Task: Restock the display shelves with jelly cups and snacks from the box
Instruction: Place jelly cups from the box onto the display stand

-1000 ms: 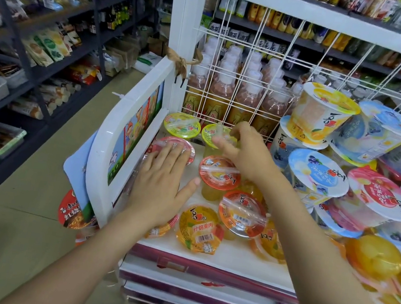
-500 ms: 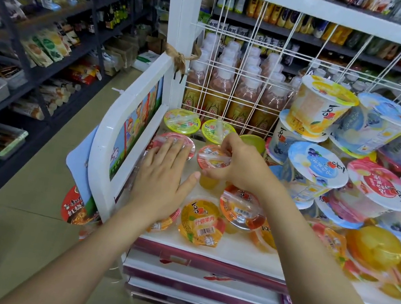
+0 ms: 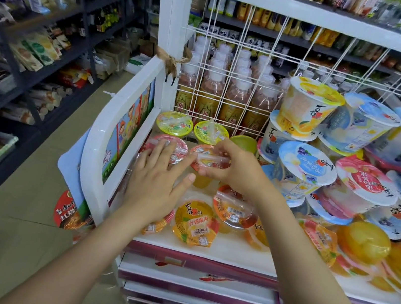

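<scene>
Left hand [image 3: 155,184] flat; right hand [image 3: 233,169] fingers pinching.

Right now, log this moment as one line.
left hand: flat on pink-lidded jelly cup | right hand: pinching orange-lidded jelly cup | place: white display shelf | step: arranging cups

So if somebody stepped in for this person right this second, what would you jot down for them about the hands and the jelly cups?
Left hand: flat, fingers resting on the pink-lidded cup.
Right hand: pinching the orange-lidded cup at the rim.
Done: two green-lidded cups stand upright at the back of the white shelf.
Left: set the orange cup upright in the row; several small cups near the front edge lie tilted and need straightening. The box is out of view.
</scene>
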Tool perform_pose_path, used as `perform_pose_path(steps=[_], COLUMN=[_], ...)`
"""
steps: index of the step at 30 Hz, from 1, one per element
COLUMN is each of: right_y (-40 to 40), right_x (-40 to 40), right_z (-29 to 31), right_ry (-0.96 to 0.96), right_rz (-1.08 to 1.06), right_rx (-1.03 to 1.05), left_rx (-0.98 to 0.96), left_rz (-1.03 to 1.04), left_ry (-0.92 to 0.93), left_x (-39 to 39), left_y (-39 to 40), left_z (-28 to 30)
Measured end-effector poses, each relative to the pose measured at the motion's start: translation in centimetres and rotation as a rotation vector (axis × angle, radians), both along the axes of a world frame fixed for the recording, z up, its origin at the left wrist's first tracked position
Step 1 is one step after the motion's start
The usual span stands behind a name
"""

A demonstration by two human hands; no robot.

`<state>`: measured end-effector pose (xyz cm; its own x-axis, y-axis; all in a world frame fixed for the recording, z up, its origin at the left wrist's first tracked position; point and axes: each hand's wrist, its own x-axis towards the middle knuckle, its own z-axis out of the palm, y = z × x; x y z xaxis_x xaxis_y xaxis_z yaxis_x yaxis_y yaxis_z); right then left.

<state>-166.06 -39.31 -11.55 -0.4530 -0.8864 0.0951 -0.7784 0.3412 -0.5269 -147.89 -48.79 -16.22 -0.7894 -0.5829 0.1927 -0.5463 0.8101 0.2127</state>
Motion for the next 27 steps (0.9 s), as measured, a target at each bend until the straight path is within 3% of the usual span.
perform_pose_path(steps=[6, 10, 12, 14, 19, 23, 27], right_y=[0.1, 1.4, 2.4, 2.9, 2.5, 2.5, 3.5], right_x=[-0.1, 2.0, 3.9, 5.4, 6.0, 5.8, 5.2], right_z=[-0.6, -0.2, 0.4, 0.7, -0.7, -0.7, -1.0], right_ry=[0.066, 0.183, 0.111, 0.027, 0.319, 0.299, 0.222], right_rz=[-0.045, -0.039, 0.085, 0.258, 0.348, 0.347, 0.291], right_rx=[0.001, -0.184, -0.259, -0.159, 0.211, 0.214, 0.026], left_rx=[0.006, 0.042, -0.072, -0.149, -0.209, -0.293, -0.335], left_rz=[-0.019, -0.033, -0.011, 0.015, 0.013, 0.058, 0.029], left_ry=[0.026, 0.342, 0.518, 0.589, 0.579, 0.46, 0.438], left_x=[0.0, 0.6, 1.1, 1.6, 2.4, 2.2, 1.3], left_y=[-0.1, -0.4, -0.3, -0.1, 0.7, 0.7, 0.8], left_z=[-0.1, -0.7, -1.2, -1.5, -1.6, -2.0, -1.5])
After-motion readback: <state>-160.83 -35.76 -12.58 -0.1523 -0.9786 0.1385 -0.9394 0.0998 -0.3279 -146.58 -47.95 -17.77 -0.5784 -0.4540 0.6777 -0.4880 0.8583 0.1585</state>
